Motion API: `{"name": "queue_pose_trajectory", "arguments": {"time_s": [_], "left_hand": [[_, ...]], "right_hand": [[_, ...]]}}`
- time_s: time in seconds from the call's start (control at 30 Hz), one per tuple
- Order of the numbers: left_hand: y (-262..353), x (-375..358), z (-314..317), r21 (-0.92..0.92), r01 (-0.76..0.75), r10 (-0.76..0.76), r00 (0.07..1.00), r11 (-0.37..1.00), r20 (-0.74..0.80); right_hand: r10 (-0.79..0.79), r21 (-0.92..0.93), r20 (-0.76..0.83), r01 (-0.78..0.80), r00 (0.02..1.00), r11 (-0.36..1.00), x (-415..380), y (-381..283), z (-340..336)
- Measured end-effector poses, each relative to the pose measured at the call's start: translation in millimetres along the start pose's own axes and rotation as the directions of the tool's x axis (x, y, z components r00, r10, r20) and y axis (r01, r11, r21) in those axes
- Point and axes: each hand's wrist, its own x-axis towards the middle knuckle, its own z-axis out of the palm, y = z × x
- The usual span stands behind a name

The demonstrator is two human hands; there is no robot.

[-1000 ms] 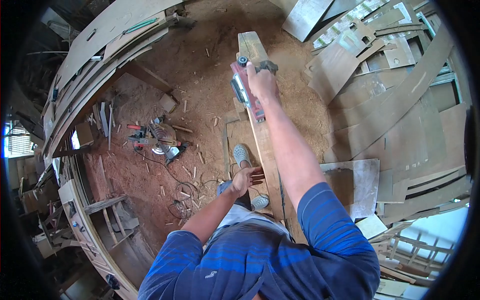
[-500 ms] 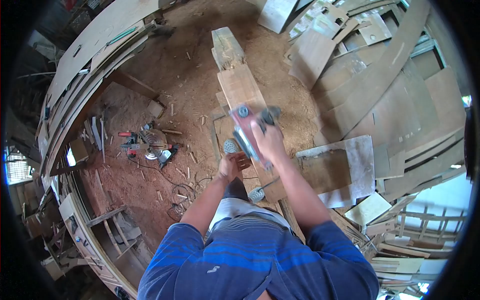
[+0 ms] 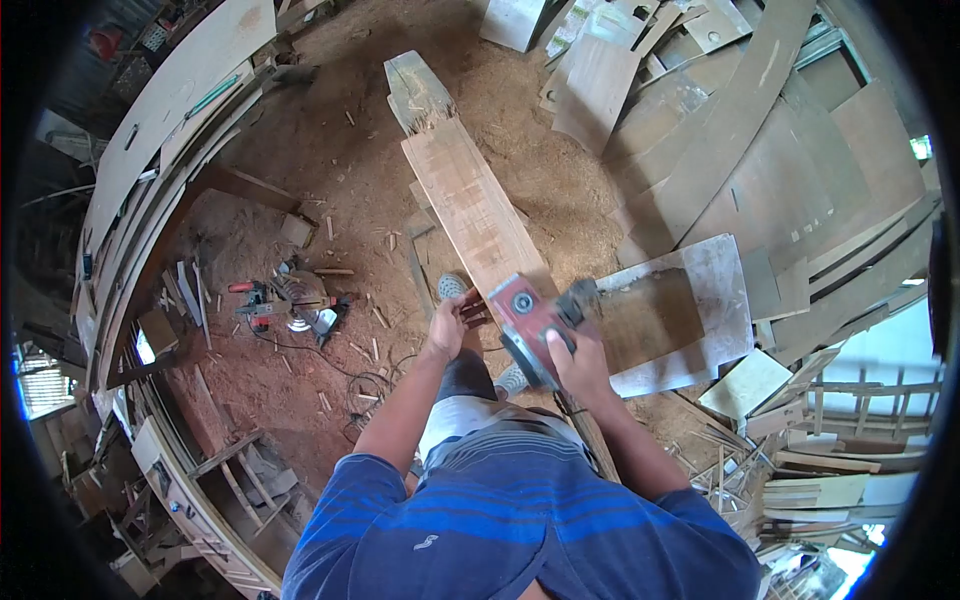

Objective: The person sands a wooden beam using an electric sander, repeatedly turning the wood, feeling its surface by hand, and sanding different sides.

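Observation:
A red electric planer (image 3: 530, 325) with a round front knob rests on the near part of a long wooden plank (image 3: 475, 210). My right hand (image 3: 580, 365) is closed around the planer's rear handle. On the plank's left side, my left hand (image 3: 455, 318) has its fingers stretched out and apart at the edge; whether the fingertips press on the wood is hard to make out. A rough, splintered block (image 3: 418, 90) lies at the plank's far end.
A red-handled circular power saw (image 3: 295, 303) sits on the dirt floor at left, its cord trailing among wood scraps. Stacked sheets (image 3: 740, 170) lean at right. A stained board (image 3: 715, 310) lies beside the planer. Curved plywood (image 3: 165, 130) lines the left.
The planer and my right hand have come back along the plank toward my body, uncovering more of its surface. My left hand stays by the plank's edge. The whole view has shifted slightly.

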Motion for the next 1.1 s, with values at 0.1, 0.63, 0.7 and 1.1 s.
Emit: {"name": "queue_pose_trajectory", "arguments": {"time_s": [0.1, 0.63, 0.7, 1.1], "left_hand": [[5.5, -3.4, 6.5, 0.043, -0.015, 0.016, 0.999, 0.999, -0.028], [26.5, 5.1, -7.3, 0.023, 0.121, -0.123, 0.986, 0.992, 0.116], [26.9, 4.4, -7.8, 0.050, 0.114, -0.120, 0.983, 0.992, 0.141], [19.3, 0.6, 16.6, 0.267, -0.055, 0.031, 0.995, 0.962, 0.093]], "right_hand": [[-0.085, -0.026, -0.014, 0.085, 0.996, 0.996, 56.7, -37.0, 14.5], [-0.211, -0.113, -0.162, 0.194, 0.964, 0.974, 382.1, -235.9, 105.0], [-0.206, -0.148, -0.209, 0.178, 0.956, 0.973, 409.5, -245.5, 111.4], [-0.133, -0.032, -0.092, 0.131, 0.987, 0.991, 276.7, -136.1, 53.1]]}}
